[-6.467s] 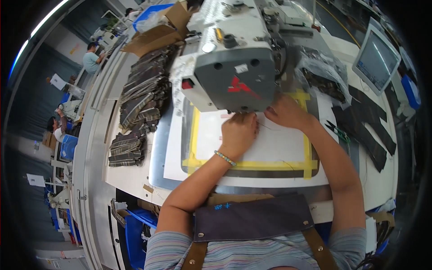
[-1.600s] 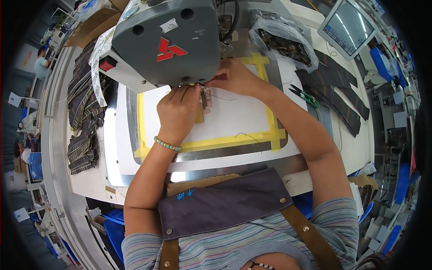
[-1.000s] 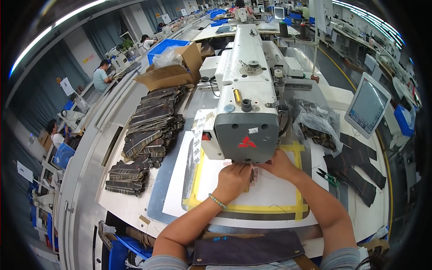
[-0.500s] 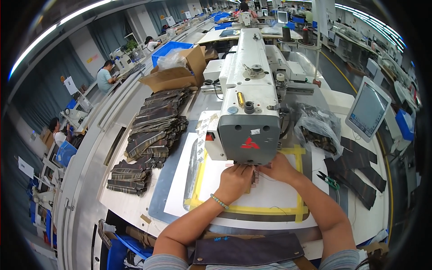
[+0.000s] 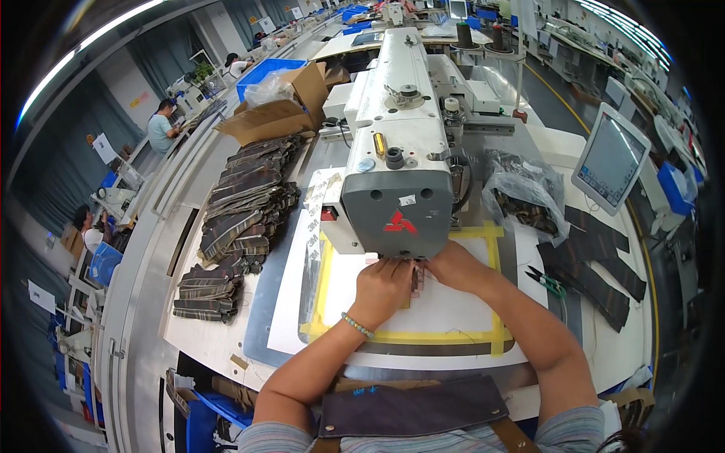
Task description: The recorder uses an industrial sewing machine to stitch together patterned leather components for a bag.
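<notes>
Grey curtains [image 5: 60, 158] hang far left; striped cloth [image 5: 245, 200] heaps on our pale counter [image 5: 219, 336]. Our left hand [image 5: 384, 285] curls below the machine head [image 5: 396, 215]. A brown strip [image 5: 417, 278], unseen earlier, shows between our hands, so work now sits there. Our right hand [image 5: 457, 266] bends close; its tips hidden, we cannot tell either grip. Snips [image 5: 547, 281] lie rightward.

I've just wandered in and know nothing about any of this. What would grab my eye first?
Probably the big white sewing machine in the middle, with the person's left hand and right hand close under its grey head. Below it, yellow tape frames a white sheet. Left lies a long heap of dark striped cloth; far right, a tilted screen.
</notes>
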{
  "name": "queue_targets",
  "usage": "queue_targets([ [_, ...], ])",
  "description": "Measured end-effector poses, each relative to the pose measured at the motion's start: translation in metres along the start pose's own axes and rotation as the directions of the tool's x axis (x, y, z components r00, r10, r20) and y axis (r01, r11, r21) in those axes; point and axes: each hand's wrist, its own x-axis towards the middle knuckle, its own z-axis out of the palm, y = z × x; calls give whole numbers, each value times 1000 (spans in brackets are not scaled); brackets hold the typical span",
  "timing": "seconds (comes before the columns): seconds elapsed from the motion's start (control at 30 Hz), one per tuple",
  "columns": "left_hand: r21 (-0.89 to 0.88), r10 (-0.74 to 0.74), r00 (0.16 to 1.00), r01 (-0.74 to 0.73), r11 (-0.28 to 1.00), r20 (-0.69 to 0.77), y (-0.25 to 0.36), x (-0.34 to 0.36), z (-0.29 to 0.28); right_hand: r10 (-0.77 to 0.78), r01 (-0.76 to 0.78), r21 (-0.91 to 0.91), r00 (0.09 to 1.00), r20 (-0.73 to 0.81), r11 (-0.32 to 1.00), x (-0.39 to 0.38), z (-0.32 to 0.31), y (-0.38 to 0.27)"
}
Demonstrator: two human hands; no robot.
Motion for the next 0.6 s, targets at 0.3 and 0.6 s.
queue_targets([
  [0.3, 52, 14, 1000, -15, 999, 16, -6, -7, 6, -100, 97, -52, 994, -53, 994, -5, 2, 14],
  [0.6, 52, -25, 998, 23, 998, 50, -7, -3, 6, 5, -5, -5, 991, 134, 1000, -10, -44, 23],
])
